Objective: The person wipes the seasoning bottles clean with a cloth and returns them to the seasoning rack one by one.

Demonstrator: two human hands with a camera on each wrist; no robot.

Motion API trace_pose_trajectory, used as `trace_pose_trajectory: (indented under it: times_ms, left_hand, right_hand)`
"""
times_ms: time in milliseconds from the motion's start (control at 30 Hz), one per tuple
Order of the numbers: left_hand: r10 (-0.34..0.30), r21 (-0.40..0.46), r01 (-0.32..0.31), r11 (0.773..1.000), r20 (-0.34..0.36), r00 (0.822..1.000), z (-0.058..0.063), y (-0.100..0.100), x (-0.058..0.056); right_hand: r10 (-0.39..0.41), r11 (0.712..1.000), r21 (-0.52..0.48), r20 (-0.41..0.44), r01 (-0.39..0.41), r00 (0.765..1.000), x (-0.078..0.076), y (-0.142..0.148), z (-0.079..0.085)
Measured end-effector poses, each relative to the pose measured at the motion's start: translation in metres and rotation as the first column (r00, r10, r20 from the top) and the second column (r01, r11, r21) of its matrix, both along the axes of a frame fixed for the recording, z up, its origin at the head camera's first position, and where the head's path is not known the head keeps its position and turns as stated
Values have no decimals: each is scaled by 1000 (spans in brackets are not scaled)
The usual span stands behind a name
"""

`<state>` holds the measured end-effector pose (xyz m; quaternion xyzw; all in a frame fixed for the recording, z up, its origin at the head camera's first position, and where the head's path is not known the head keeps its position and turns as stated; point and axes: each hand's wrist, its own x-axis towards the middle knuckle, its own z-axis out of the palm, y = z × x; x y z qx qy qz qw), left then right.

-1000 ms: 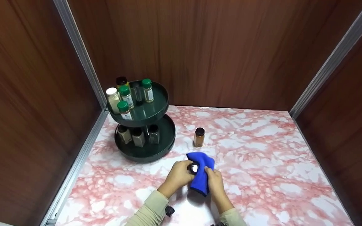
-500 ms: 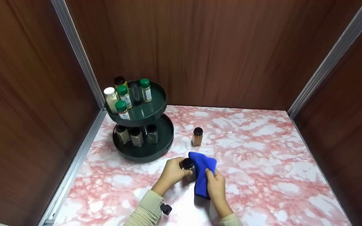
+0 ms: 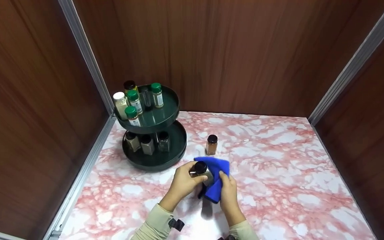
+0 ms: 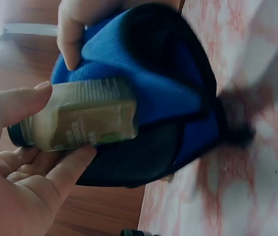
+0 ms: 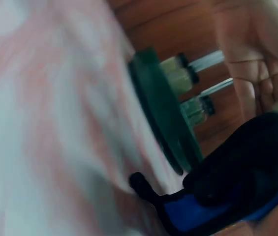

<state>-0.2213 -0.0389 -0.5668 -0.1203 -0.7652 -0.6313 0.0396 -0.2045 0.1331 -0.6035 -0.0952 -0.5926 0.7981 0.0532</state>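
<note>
My left hand (image 3: 183, 182) grips a clear spice jar (image 4: 97, 115) with a dark cap and a pale label, holding it tilted above the table between thumb and fingers. Pale brown contents show through its side. In the head view my right hand (image 3: 229, 191) pinches a blue cloth (image 3: 220, 165) with black edging. The cloth lies behind and along the jar's right side, folded around its lower end in the left wrist view. Part of the right hand is hidden behind the cloth there.
A dark green two-tier round rack (image 3: 170, 108) stands at the left, with green-, white- and dark-capped jars on top and several dark-capped jars below. A brown spice jar (image 3: 211, 146) stands upright beyond the hands. Wood-look panels (image 3: 238, 56) enclose the marbled table (image 3: 278, 173).
The jar in my left hand has tilted, its cap turning and shifting slightly up and left. The cloth moved off the jar to the right, then came back around it.
</note>
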Motion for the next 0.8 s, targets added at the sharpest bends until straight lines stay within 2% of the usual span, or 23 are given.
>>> trace_pose_trajectory:
  times_ms: [100,200,267,333,400,467,600,633,700,800]
  left_hand:
    - [14,50,-13,999,-18,1000,1,2,2]
    - [32,80,-29,996,-42,999,-1,1,1]
    - [61,82,-56,995,-60,996,-2,-2,-2]
    - [92,88,-86,992,-67,993,0,-6,-5]
    - [114,102,-106,989,-75,991,6,-12,-6]
    - [123,106,-114,988,-78,989,13,-17,-6]
    - [102,124,-92,988,-79,992,23,-24,0]
    - [97,120,-88,989,-73,993,22,-24,2]
    - [82,125,-73,989,-69,994,13,-22,1]
    - [41,143,-32,989,-61,997,3,-16,1]
  right_hand:
    - [38,980,-198,27,-32,999,-4,0,2]
    - [120,921,-379,50,-92,992,-5,2,2]
    - [182,884,-449,71,-131,981,-4,3,1]
    - [241,866,-470,89,-173,966,-2,3,-1]
    - [265,878,-440,117,-189,957,1,3,-1]
    - [259,909,-370,138,-193,956,3,4,-2]
    - [161,955,-271,145,-117,976,5,6,0]
    - [143,958,-269,136,-102,980,5,7,0]
    - [114,954,-291,114,-76,987,2,7,1]
    - [124,932,-350,83,-88,989,-2,4,1]
